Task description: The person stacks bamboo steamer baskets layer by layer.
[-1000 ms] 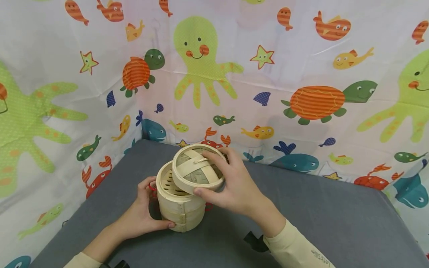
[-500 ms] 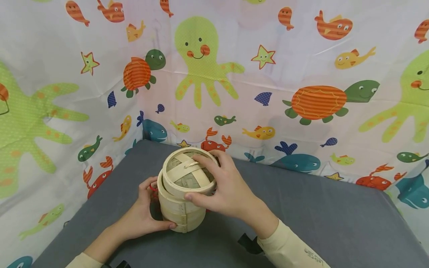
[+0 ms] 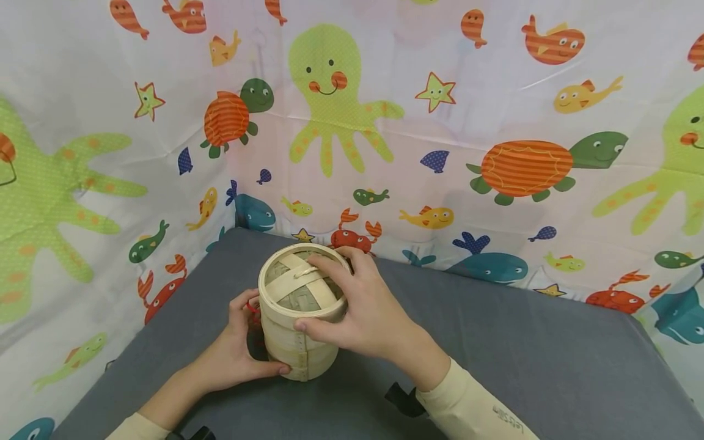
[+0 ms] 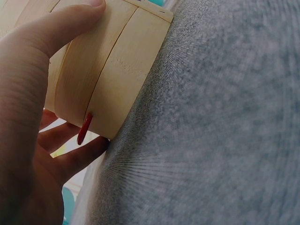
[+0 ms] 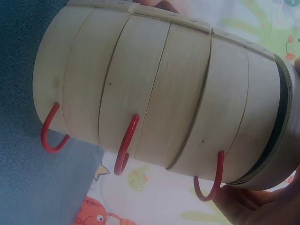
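Observation:
A round bamboo steamer [image 3: 319, 357] of stacked tiers stands on the grey surface. Its woven lid [image 3: 299, 284], crossed by pale strips with a small loop in the middle, sits over the top tier. A dark, narrow gap shows between lid and tier in the right wrist view. My right hand [image 3: 371, 311] grips the lid, thumb on the near side and fingers over the far rim. Around the tiers' left side, my left hand [image 3: 236, 357] holds the stack, its thumb [image 4: 70, 23] against the lower wall. Red ring handles [image 5: 125, 145] stick out from the tiers.
Grey cloth-like surface [image 3: 495, 348] spreads around the steamer, widest to the right. A white curtain [image 3: 385, 55] printed with sea animals rises behind and at both sides. A black strap [image 3: 404, 400] hangs by the right wrist.
The right hand has brought the lid left and down, from tilted over the tier's right edge to covering the top. The left hand has stayed on the stack.

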The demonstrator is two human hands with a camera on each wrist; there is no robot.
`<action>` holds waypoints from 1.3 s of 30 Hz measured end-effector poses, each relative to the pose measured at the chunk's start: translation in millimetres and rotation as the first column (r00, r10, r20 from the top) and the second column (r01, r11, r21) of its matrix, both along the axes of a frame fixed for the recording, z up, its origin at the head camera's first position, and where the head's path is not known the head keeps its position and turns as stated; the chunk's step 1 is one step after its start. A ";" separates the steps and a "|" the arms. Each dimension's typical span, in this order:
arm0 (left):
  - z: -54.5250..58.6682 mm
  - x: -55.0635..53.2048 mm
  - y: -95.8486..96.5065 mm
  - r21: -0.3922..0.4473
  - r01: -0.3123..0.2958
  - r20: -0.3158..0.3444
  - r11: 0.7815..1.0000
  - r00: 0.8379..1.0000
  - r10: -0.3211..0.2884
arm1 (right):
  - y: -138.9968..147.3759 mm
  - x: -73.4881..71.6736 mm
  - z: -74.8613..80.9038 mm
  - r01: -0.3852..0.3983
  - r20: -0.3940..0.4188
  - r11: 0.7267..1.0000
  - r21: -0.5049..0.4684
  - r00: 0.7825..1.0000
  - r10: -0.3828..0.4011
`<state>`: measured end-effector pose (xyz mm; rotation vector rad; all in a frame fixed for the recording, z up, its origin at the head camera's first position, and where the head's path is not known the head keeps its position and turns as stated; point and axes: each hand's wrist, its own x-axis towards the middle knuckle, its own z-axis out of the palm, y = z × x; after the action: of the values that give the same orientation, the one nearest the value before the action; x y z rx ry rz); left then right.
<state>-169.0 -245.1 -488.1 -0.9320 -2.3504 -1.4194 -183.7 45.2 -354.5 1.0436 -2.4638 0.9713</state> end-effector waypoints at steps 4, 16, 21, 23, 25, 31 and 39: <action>0.5 -1.4 0.3 0.017 0.021 -0.025 1.000 0.999 -0.020 | -1.7 -1.4 0.1 0.006 -0.001 1.000 0.013 1.000 -0.006; 3.8 1.0 2.1 0.003 0.015 0.008 1.000 1.000 -0.015 | -4.1 -1.2 -0.3 0.024 0.011 0.998 0.056 1.000 -0.025; 3.3 1.2 2.4 0.009 0.017 0.012 1.000 1.000 -0.018 | -2.5 1.9 -0.8 0.024 0.046 0.998 0.059 0.999 -0.026; 3.0 1.3 2.5 0.010 0.015 0.015 1.000 1.000 -0.015 | -1.9 2.9 -1.2 0.023 0.063 0.998 0.058 0.998 -0.026; 2.8 1.6 2.6 0.009 0.012 0.012 1.000 1.000 -0.012 | -1.6 3.5 -1.8 0.019 0.078 0.998 0.056 0.997 -0.024; 1.8 2.0 2.5 0.000 0.004 -0.013 1.000 1.000 -0.004 | -1.3 4.2 -3.1 0.011 0.081 0.999 0.052 0.997 -0.015; 3.4 2.2 2.0 -0.002 0.003 0.003 1.000 1.000 -0.003 | -1.7 3.9 -1.7 0.015 0.069 0.999 0.046 0.997 -0.018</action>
<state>-166.8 -243.1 -484.7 -0.9347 -2.3536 -1.4203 -179.8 43.5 -356.1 1.0181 -2.5576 0.9671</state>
